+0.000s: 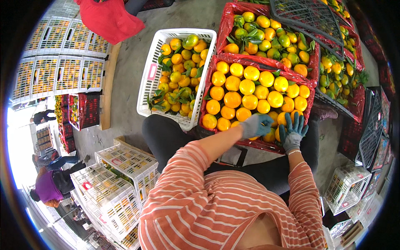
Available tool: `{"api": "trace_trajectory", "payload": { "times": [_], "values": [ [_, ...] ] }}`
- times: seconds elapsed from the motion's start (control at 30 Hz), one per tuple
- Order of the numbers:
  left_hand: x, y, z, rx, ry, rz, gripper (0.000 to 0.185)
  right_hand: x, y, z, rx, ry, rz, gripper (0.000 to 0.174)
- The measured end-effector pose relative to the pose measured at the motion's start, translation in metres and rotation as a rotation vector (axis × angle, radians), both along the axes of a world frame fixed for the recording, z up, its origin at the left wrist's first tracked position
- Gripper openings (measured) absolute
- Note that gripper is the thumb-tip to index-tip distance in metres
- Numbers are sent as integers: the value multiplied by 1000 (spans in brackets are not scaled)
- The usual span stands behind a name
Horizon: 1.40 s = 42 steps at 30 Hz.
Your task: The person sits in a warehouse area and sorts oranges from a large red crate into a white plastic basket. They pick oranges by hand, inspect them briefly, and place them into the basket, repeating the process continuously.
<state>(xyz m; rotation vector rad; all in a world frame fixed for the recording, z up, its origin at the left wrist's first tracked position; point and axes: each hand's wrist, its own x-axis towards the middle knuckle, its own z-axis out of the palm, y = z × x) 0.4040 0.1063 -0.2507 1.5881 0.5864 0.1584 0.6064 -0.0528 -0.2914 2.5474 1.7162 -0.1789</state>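
Rows of orange mandarins [250, 102] fill a red-lined crate [256, 143] across my knees. My left hand [257, 125], in a grey and teal glove, is over the near side of the fruit; it is blurred, and whether it grips a fruit cannot be told. At the near right corner my right hand [293, 132], gloved alike, lies with fingers spread against the mandarins. Left of this crate, a white plastic basket [146, 90] holds green and orange mandarins with leaves. Beyond it stands another red-lined crate [225, 28] of leafy mandarins.
Black plastic crates [307, 17] lie tilted over fruit at the upper right. White crates of fruit are stacked at the left [59, 75] and lower left [109, 190]. A person in red [109, 18] is at the top left, and one in purple [48, 186] farther off.
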Motion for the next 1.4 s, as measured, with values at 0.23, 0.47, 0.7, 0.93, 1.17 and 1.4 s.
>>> {"api": "trace_trajectory", "payload": {
  "times": [0.23, 0.47, 0.7, 0.93, 1.17, 1.4],
  "values": [
    [-127, 222, -28, -632, -497, 1098, 25, 0, -2, -3, 82, -38, 54, 60],
    [-113, 325, -127, 297, 494, 699, 32, 0, -1, 2, 59, 15, 32, 66],
    [-129, 338, -118, 795, 612, 533, 47, -6, 4, 13, 177, 53, 35, 59],
    [-142, 229, -5, 38, -152, 1012, 46, -5, -1, 7, 192, 33, 21, 60],
    [-129, 214, -34, -147, -24, 1044, 28, -7, 0, 9, 218, 58, -8, 60],
    [-88, 217, 27, 694, 227, 647, 29, -5, 2, 12, 123, 85, -28, 59]
  ]
}}
